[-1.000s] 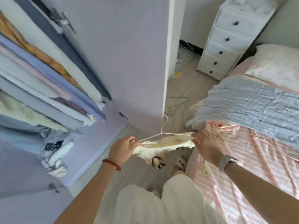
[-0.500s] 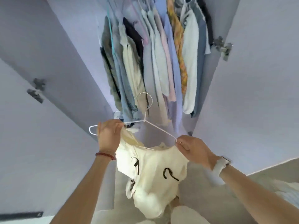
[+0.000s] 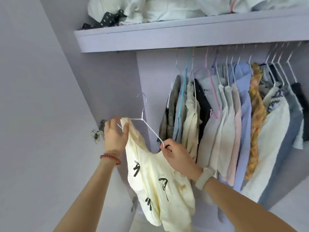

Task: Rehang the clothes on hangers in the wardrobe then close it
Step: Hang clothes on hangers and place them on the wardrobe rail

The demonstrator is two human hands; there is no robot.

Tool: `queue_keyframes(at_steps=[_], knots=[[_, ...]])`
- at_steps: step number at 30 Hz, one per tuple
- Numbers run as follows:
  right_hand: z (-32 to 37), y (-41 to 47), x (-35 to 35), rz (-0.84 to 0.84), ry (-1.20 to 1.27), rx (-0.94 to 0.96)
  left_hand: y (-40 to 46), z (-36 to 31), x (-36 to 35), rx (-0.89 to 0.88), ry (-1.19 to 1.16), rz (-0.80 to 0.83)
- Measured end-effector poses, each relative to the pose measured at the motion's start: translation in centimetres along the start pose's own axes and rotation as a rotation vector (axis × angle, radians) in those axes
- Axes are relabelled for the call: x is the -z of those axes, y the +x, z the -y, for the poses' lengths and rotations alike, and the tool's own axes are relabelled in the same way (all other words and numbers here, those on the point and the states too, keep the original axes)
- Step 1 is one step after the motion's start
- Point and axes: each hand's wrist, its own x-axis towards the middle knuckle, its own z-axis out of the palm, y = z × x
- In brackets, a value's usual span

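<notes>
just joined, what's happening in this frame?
A person holds a white wire hanger carrying a cream top with black bows in front of the open wardrobe. The left hand grips one end, the right hand pinches the other. It is not yet hooked on; other clothes hang to the right.

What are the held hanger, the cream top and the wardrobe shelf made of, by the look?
Hanger: thin wire, probably metal with a white coating; the hook looks bare and silvery.
Cream top: soft, thin woven fabric, matte, possibly cotton; it drapes and creases, with small black ribbon bows.
Shelf: rigid board, matte lilac paint or laminate; flat, square-edged front. The core cannot be told.
</notes>
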Motion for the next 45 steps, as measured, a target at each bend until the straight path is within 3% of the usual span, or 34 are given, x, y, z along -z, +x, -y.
queue_keyframes(at_steps=[7, 11, 17, 22, 31, 35, 38, 41, 45], knots=[[3.3, 10.6, -1.9, -0.224, 0.099, -0.077, 7.1, -3.9, 1.5, -0.329, -0.02, -0.183], [5.5, 16.9, -0.6, -0.41, 0.093, -0.132, 12.2, -6.5, 1.5, -0.537, 0.129, -0.247], [6.7, 23.8, 0.6, -0.557, -0.109, -0.3, 17.9, -6.7, 1.0, -0.572, 0.285, -0.157], [4.1, 26.2, 0.4, -0.568, -0.086, -0.451, 19.1, -5.6, -0.1, -0.622, 0.203, -0.148], [1.6, 22.1, -0.8, -0.573, -0.102, -0.233, 17.1, -5.0, -2.4, -0.586, -0.052, -0.188], [2.5, 17.3, -0.8, -0.607, -0.117, -0.026, 13.4, -3.3, -5.6, -0.578, -0.146, -0.084], [2.0, 13.0, 0.7, -0.702, -0.315, 0.052, 10.7, -2.7, -8.0, -0.568, -0.134, 0.042], [0.2, 7.6, 2.5, -0.749, -0.553, -0.027, 7.1, -3.0, -9.8, -0.616, -0.044, 0.173], [-2.5, -2.0, 4.0, -0.736, -0.714, -0.344, 0.0, -4.0, -11.8, -0.748, 0.014, 0.386]])
